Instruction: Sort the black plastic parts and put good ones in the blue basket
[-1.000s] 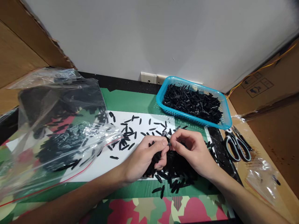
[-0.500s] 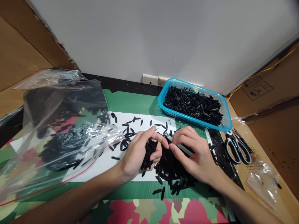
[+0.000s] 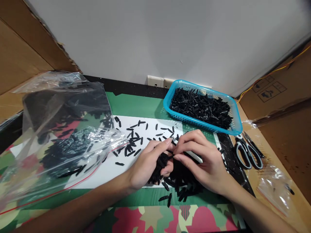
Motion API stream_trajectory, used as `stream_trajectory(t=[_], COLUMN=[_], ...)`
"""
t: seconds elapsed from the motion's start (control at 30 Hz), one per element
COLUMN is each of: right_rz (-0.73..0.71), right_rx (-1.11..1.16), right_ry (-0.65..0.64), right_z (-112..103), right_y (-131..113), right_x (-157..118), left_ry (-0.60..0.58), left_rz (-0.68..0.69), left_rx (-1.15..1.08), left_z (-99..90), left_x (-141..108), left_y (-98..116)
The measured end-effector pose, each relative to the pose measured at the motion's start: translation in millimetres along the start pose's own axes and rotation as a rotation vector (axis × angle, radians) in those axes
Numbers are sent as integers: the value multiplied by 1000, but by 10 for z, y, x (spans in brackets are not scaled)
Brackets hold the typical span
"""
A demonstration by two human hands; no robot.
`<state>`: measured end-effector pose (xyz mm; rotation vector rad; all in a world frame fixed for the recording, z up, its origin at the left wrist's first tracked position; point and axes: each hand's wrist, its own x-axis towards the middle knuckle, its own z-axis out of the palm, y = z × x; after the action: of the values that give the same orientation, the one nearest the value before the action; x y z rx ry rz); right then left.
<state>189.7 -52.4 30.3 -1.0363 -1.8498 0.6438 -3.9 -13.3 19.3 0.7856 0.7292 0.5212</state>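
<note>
I see the bag lying left, partly over the paper sheet. At far right, the basket holds strips; nearer and further right lie the scissors.

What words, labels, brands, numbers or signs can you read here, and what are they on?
Readable words, brands or numbers: none.
Cardboard box on the right: printed framed signs, one with a dark shape inside; too small and blurred to make out.
Blue basket: no lettering I can see.
Clear zip bag on the left: no lettering I can see.
Scissors: no readable mark.
</note>
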Motion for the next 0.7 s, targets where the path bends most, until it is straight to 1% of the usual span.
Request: stream_trajectory(t=[0.07,0.17,0.27,0.33,0.47,0.6,0.7], right_rz=[81,223,356,416,468,460,462], right_rx=[65,187,302,375,422,398,392], right_ry=[66,132,128,113,91,95,68], right_z=[-34,-57,-38,-13,43,92,113], right_y=[6,47,93,108,98,59,36], right_x=[18,44,54,49,27,4,-11], left_ry=[-8,-58,-84,-84,-79,-76,-54], left_rz=[-5,4,31,38,53,68,84], left_rx=[11,30,28,38,62,65,80], left_z=[-22,-39,-38,-38,-39,-16,6], left_x=[4,4,6,11,19,8,0], left_y=[24,62,69,56,36,53,65])
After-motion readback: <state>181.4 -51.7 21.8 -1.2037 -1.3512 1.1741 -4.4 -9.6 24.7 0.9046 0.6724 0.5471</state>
